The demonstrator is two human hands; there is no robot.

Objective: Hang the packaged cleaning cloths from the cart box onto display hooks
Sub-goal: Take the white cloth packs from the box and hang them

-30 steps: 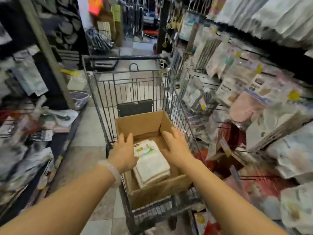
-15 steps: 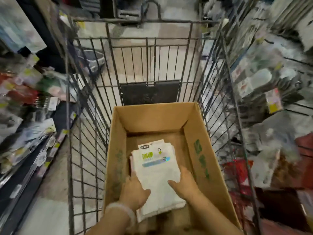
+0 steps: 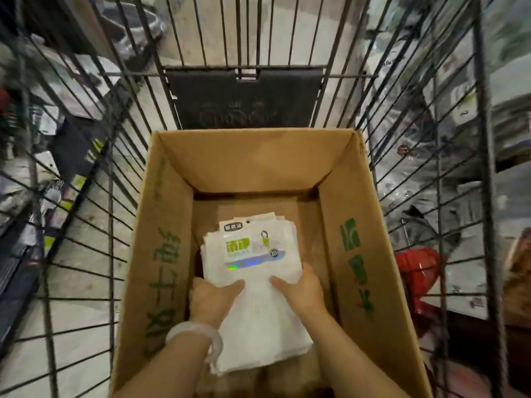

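A stack of packaged white cleaning cloths point(image 3: 253, 254) with a green and blue label lies at the bottom of an open cardboard box point(image 3: 255, 159) inside a wire cart point(image 3: 120, 156). My left hand point(image 3: 212, 300) grips the stack's left edge, thumb on top. On the right edge, my right hand point(image 3: 301, 288) holds the same stack with its thumb across the top pack. Both forearms reach down into the box. No display hooks show clearly.
Green characters mark the box's inner side walls. A dark plastic child-seat flap point(image 3: 244, 99) closes the cart's far end. Blurred shelves of packaged goods flank the cart on both sides, with a red item point(image 3: 416, 268) low on the right.
The view has closed in on the box. My hands have gone from hovering over the box's rim down onto the cloth stack and now clasp it from both sides.
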